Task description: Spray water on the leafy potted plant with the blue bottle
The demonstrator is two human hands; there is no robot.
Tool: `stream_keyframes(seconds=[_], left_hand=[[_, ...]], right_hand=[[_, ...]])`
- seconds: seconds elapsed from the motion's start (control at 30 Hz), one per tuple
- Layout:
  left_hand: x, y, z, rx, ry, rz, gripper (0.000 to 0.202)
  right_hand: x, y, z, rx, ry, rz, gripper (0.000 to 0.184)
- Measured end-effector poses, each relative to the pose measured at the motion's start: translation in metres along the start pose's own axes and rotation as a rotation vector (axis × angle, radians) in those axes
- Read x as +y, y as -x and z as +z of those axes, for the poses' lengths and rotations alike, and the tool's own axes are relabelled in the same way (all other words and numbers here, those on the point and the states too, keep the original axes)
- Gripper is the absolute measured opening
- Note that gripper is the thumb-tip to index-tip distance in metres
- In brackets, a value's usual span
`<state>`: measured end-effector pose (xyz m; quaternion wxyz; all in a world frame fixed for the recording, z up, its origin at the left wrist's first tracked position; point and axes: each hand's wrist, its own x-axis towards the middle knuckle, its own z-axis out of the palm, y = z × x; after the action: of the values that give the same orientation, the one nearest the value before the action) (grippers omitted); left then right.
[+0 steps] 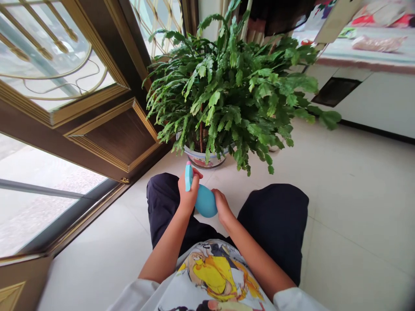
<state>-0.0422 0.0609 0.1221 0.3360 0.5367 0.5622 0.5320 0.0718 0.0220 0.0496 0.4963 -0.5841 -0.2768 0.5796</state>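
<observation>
A blue spray bottle (pixel 205 200) is held between my knees, low in the head view. My left hand (pixel 188 190) is closed round its neck and flat blue spray head, with the thumb on top. My right hand (pixel 221 206) cups the round body from the right, fingers pressed against it. Just beyond the bottle stands a large green potted plant (pixel 233 95) in a patterned ceramic pot (pixel 204 159) on the pale tiled floor.
A dark wooden door with gold trim (pixel 106 134) stands open at the left, with a glass pane beside it. A white wall with a dark vent (pixel 335 90) runs along the right. My knees in dark trousers (pixel 275 216) frame the bottle.
</observation>
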Motion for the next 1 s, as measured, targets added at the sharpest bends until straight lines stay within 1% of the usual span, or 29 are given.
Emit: stream_keyframes(seconds=[0.13, 0.23, 0.3, 0.37, 0.43, 0.47, 0.5, 0.53, 0.57, 0.63, 0.67, 0.7, 0.77, 0.83, 0.9, 1.0], left_hand=[[0.001, 0.001, 0.003, -0.024, 0.02, -0.005, 0.017], [0.001, 0.002, 0.006, -0.07, 0.0, 0.012, 0.015], [0.002, 0.004, 0.009, -0.115, -0.009, 0.015, 0.015], [0.0, 0.009, 0.014, -0.137, -0.006, 0.027, 0.015], [-0.003, 0.015, 0.022, -0.154, -0.014, 0.079, 0.015], [-0.006, 0.019, 0.027, -0.175, -0.032, 0.12, 0.015], [-0.008, 0.023, 0.032, -0.205, -0.069, 0.173, 0.015], [-0.011, 0.026, 0.037, -0.255, -0.121, 0.22, 0.015], [-0.013, 0.028, 0.042, -0.293, -0.173, 0.261, 0.015], [-0.015, 0.029, 0.052, -0.353, -0.249, 0.331, 0.016], [-0.014, 0.027, 0.056, -0.379, -0.265, 0.368, 0.017], [-0.012, 0.026, 0.061, -0.408, -0.265, 0.406, 0.018], [-0.011, 0.022, 0.07, -0.482, -0.229, 0.486, 0.02], [-0.016, 0.022, 0.081, -0.569, -0.178, 0.553, 0.022], [-0.031, 0.028, 0.094, -0.643, -0.144, 0.609, 0.025], [-0.067, 0.044, 0.112, -0.708, -0.112, 0.737, 0.025]], right_hand=[[0.003, 0.0, -0.004, 0.01, -0.005, 0.016, 0.035], [0.007, 0.001, -0.009, 0.015, -0.005, 0.012, 0.033], [0.012, 0.002, -0.015, 0.021, 0.006, 0.009, 0.031], [0.016, 0.004, -0.026, 0.006, 0.078, -0.03, 0.034], [0.016, 0.007, -0.045, 0.007, 0.265, -0.161, 0.038], [0.014, 0.008, -0.057, 0.038, 0.415, -0.279, 0.035], [0.01, 0.01, -0.071, 0.132, 0.578, -0.417, 0.029], [0.005, 0.011, -0.086, 0.219, 0.743, -0.541, 0.028], [-0.001, 0.011, -0.103, 0.28, 0.898, -0.628, 0.027], [-0.013, 0.01, -0.135, 0.351, 1.167, -0.701, 0.027], [-0.019, 0.008, -0.149, 0.353, 1.268, -0.724, 0.026], [-0.023, 0.005, -0.161, 0.334, 1.347, -0.742, 0.026], [-0.025, -0.002, -0.18, 0.243, 1.45, -0.77, 0.025], [-0.02, -0.01, -0.191, 0.077, 1.51, -0.825, 0.024], [-0.009, -0.016, -0.201, -0.081, 1.518, -0.889, 0.027], [0.012, -0.022, -0.223, -0.172, 1.474, -0.98, 0.035]])
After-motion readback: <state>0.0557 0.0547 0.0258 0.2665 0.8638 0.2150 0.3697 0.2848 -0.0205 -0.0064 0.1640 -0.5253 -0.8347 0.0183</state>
